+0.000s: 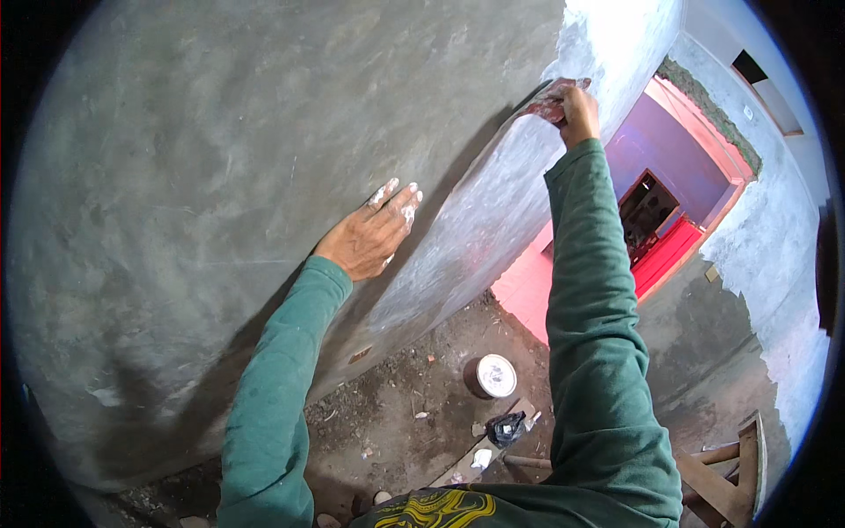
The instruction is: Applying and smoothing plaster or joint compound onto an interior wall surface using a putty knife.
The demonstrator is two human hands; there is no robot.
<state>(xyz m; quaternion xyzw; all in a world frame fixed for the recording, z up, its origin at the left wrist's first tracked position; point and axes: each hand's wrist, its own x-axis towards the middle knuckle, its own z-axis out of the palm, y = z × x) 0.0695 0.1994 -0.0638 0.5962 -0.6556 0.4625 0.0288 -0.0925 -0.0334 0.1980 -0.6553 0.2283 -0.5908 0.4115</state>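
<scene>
The left hand (368,236) lies flat and open on the grey wall (220,158), its fingertips white. Well apart from it, the right hand (578,110) is closed around a trowel (550,101), high on the wall beside the white plaster (607,35).

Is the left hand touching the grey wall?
Touching. The head view shows the left hand laid flat on the grey wall, its putty-smeared fingers pressed against the surface with no gap visible.

Matt grey cement wall (220,150) — smooth, faintly mottled; white plaster patch (616,35) chalky; ground (405,414) rough, gritty dirt.
</scene>
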